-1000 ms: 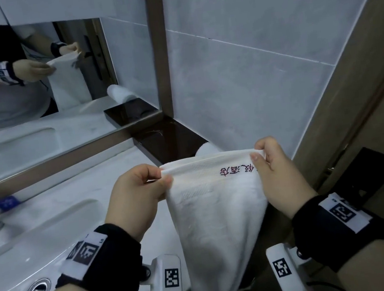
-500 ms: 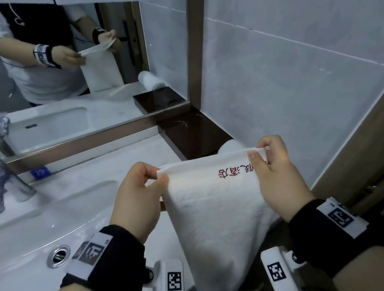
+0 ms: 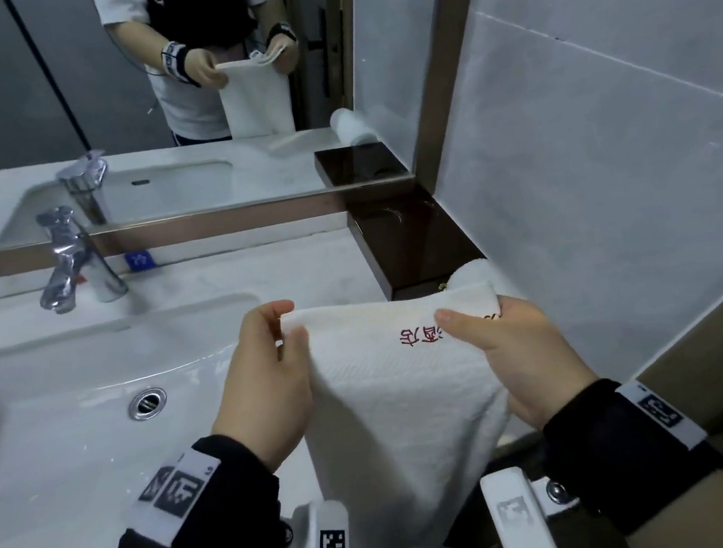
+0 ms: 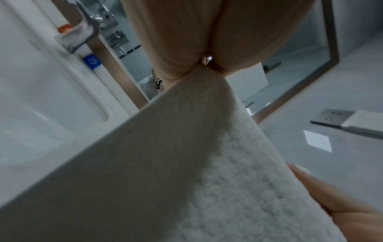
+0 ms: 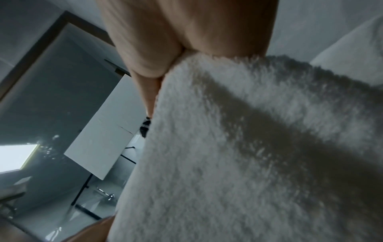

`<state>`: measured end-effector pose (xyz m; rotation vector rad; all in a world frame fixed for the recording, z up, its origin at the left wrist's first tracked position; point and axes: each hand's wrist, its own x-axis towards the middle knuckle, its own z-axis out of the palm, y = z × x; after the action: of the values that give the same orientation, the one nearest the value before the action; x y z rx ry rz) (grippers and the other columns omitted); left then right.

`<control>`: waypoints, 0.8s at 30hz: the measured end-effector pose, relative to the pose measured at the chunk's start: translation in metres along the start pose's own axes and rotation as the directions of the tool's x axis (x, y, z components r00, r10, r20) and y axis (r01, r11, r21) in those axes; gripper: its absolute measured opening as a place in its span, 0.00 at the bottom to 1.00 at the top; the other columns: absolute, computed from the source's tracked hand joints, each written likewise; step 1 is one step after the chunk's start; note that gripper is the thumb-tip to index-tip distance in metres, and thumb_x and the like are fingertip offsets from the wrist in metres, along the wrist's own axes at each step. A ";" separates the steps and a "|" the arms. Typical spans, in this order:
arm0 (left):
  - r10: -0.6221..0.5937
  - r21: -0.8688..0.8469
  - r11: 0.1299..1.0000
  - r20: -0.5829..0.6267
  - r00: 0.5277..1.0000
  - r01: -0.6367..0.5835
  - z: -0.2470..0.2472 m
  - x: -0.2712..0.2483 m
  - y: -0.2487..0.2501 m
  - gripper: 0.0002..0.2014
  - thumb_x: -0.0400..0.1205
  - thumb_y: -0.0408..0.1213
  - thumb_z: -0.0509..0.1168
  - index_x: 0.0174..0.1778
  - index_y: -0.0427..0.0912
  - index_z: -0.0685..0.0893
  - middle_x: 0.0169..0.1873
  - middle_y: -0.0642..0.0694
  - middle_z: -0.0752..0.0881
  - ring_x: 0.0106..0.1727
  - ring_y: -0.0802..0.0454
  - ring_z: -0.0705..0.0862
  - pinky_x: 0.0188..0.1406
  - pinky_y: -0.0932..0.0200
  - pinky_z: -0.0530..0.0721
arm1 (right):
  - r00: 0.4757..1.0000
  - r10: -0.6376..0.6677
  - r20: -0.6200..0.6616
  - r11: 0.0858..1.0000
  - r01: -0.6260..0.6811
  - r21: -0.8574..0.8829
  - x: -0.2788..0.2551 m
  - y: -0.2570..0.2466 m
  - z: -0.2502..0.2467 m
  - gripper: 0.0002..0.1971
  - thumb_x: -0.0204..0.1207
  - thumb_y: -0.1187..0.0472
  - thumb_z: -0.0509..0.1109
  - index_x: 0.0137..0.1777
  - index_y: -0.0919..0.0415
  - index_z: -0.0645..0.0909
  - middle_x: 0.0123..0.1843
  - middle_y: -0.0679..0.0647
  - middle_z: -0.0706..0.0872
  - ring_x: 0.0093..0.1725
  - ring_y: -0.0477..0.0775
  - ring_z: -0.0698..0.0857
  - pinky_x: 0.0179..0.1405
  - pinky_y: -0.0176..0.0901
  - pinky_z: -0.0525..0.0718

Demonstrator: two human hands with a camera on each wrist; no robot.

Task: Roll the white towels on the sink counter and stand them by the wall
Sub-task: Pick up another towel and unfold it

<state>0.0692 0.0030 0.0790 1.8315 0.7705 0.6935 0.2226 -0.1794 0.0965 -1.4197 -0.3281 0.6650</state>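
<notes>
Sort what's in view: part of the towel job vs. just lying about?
Job:
- white towel, hanging, top corners pinched by left hand and right hand
- rolled towel by the wall
- counter

Lying about:
- faucet
- sink drain
- blue tag
- dark tray

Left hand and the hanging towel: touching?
Touching. Left wrist view shows the left hand pinching the white towel at its top corner; the head view agrees.

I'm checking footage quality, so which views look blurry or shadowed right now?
Head view: sharp, wide-angle bending, faucet glinting. Left wrist view: soft, towel half shadowed. Right wrist view: the towel's pile reads clearly, a dark shadow band crossing it.
</notes>
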 end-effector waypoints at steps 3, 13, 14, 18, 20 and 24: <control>-0.028 -0.038 0.999 0.002 1.000 0.028 -0.008 -0.010 0.003 0.09 0.86 0.43 0.60 0.53 0.50 0.86 0.44 0.55 0.90 0.45 0.64 0.86 0.38 0.69 0.78 | 0.999 -0.004 0.044 1.000 0.004 -0.014 -0.002 0.007 0.000 0.07 0.76 0.59 0.75 0.51 0.61 0.89 0.50 0.64 0.92 0.51 0.65 0.91 0.47 0.57 0.90; 0.017 -0.014 1.000 -0.091 0.996 -0.018 -0.021 -0.043 -0.006 0.08 0.88 0.47 0.57 0.47 0.52 0.78 0.27 0.58 0.76 0.28 0.64 0.74 0.28 0.74 0.73 | 0.973 -0.113 0.201 0.971 0.151 -0.185 -0.007 0.026 0.013 0.21 0.77 0.37 0.67 0.61 0.49 0.83 0.58 0.52 0.91 0.60 0.54 0.88 0.67 0.64 0.80; 0.051 0.023 0.999 -0.093 0.994 -0.049 -0.022 -0.044 -0.007 0.07 0.89 0.47 0.56 0.47 0.53 0.76 0.27 0.58 0.74 0.28 0.63 0.73 0.29 0.73 0.73 | 0.972 -0.118 0.204 0.971 0.156 -0.179 -0.008 0.027 0.013 0.20 0.77 0.37 0.67 0.61 0.48 0.83 0.58 0.52 0.91 0.60 0.54 0.88 0.66 0.64 0.81; 0.056 -0.020 0.998 -0.087 0.995 -0.058 -0.025 -0.048 -0.009 0.03 0.87 0.46 0.60 0.55 0.59 0.77 0.31 0.46 0.79 0.30 0.61 0.76 0.32 0.63 0.78 | 0.971 -0.105 0.216 0.978 0.141 -0.156 -0.011 0.033 0.013 0.19 0.77 0.39 0.68 0.61 0.49 0.84 0.58 0.53 0.91 0.60 0.55 0.89 0.66 0.64 0.81; -0.012 -0.192 0.981 -0.023 1.000 0.007 -0.028 -0.051 -0.008 0.12 0.84 0.44 0.66 0.61 0.65 0.77 0.39 0.41 0.88 0.35 0.48 0.83 0.36 0.44 0.85 | 0.973 -0.109 0.201 0.975 0.144 -0.167 -0.012 0.035 0.012 0.18 0.78 0.40 0.68 0.60 0.48 0.84 0.58 0.52 0.91 0.59 0.54 0.89 0.66 0.63 0.81; -0.072 -0.292 0.953 0.048 0.996 0.083 -0.034 -0.056 -0.011 0.31 0.65 0.43 0.81 0.63 0.65 0.79 0.47 0.41 0.92 0.47 0.41 0.92 0.47 0.42 0.90 | 0.976 -0.137 0.166 0.965 0.169 -0.199 -0.012 0.038 0.009 0.11 0.80 0.42 0.66 0.55 0.43 0.85 0.55 0.48 0.92 0.56 0.49 0.90 0.62 0.61 0.85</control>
<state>0.0062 -0.0168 0.0744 1.5324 0.6723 0.6824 0.1992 -0.1795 0.0625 -1.5316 -0.6391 0.6252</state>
